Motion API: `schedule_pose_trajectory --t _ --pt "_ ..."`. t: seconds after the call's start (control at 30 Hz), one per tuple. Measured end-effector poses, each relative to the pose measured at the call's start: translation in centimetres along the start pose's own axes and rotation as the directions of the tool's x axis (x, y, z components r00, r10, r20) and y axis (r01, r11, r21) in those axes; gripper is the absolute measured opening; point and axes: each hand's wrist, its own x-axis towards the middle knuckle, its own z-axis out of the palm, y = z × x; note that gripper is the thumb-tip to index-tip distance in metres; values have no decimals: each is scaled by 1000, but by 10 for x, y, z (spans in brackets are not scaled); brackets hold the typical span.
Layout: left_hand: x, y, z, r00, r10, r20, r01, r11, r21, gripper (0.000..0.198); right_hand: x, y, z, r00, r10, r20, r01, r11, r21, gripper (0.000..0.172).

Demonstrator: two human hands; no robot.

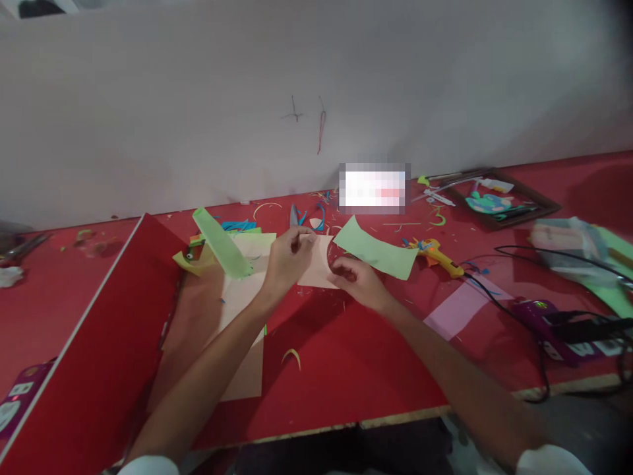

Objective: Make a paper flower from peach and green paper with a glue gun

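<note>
A small pale peach piece of paper (316,270) with a curved right edge is between my two hands, just above the red table. My left hand (291,258) has its fingers curled in a pinch at the paper's upper left side. From the right, my right hand (361,282) grips the paper's edge between thumb and curled fingers. Right behind that hand lies a light green strip of paper (378,251). To the left, a rolled green paper cone (222,244) stands tilted on a larger peach sheet (242,376).
A red upright divider (93,343) borders the left. At right are a yellow glue gun (440,256) with its cord, a pink paper (467,307), a purple power strip (548,330) and a dark tray (537,208). Scissors (293,215) and paper scraps lie near the wall.
</note>
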Motion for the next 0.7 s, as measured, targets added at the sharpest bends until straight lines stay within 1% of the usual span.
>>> schedule_pose_trajectory --t 0.07,0.13,0.2,0.27,0.3,0.37,0.47,0.5,0.57,0.63,0.67,0.7 --pt "-3 1 0 996 58 70 -62 996 63 18 -1 -2 -2 1000 -15 20 15 1000 26 43" --pt "-7 4 2 980 100 171 -121 986 117 16 -1 -6 -5 999 -29 -18 30 998 56 49" --pt "-13 8 6 962 118 248 -165 970 178 14 -2 -10 -6 998 -28 -59 32 997 65 51" --pt "-19 12 11 950 120 289 -194 950 244 15 -4 -12 -5 998 -3 -63 7 997 75 49" --pt "-23 13 13 945 120 304 -207 939 274 17 -4 -12 -4 999 11 -47 -7 996 89 49" --pt "-27 15 15 929 121 349 -237 920 312 27 -5 -11 0 1000 14 -21 -12 994 109 48" --pt "-28 16 13 894 124 431 -276 910 309 40 -6 -8 3 999 -15 32 12 995 102 48" --pt "-27 17 12 887 124 445 -277 913 298 41 -6 -8 4 998 -24 51 19 995 94 49" --pt "-23 18 9 896 115 429 -255 924 285 38 -5 -7 3 999 -23 44 19 996 86 50" --pt "-18 19 5 915 108 389 -230 931 283 25 -3 -7 0 999 -13 -38 15 997 73 52" --pt "-15 19 3 919 110 380 -229 931 284 18 -3 -8 -2 997 -12 -75 17 998 56 52" --pt "-13 20 1 916 119 384 -240 928 285 16 -2 -8 -4 996 -22 -91 25 999 28 52"
